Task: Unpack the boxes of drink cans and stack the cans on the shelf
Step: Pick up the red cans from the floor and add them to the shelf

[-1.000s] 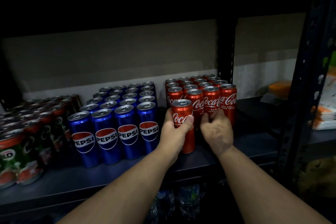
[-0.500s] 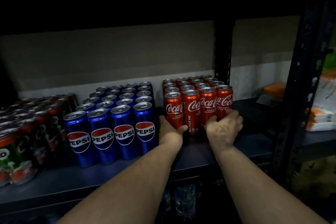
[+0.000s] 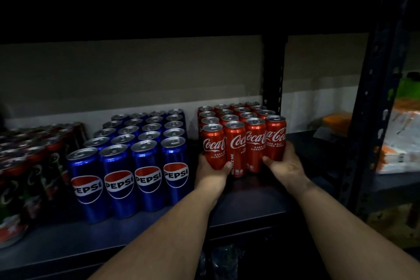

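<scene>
Plainly, red cans: we read "Coca-Cola" in white script on the front row of the red cans (image 3: pixel 244 141), right of centre in the frame, with "RASA ASLI KURANG GULA" in small print and "RECYCLE ME" running up one side.
Blue cans: the blue cans (image 3: pixel 136 159) at centre left show "PEPSI" on a red, white and blue badge; they stand in rows, just beside the red block with a narrow gap between.
Left hand: our left hand (image 3: pixel 210 171) grips the bottom of the leftmost front red can, thumb curled across its face.
Right hand: our right hand (image 3: pixel 285 162) wraps the lower part of the rightmost front red can, fingers round its outer side.
Surface: all cans stand upright on a dark grey metal shelf (image 3: pixel 250 202); another board runs across the top of the frame.
Room: dim, with a pale wall (image 3: pixel 136 75) behind.
Left edge: dark cans (image 3: pixel 25 166) with green and red print; we cannot read their label.
Right side: a perforated black upright (image 3: pixel 372 98), and past it white and orange packs (image 3: pixel 400 141), too blurred to read.
</scene>
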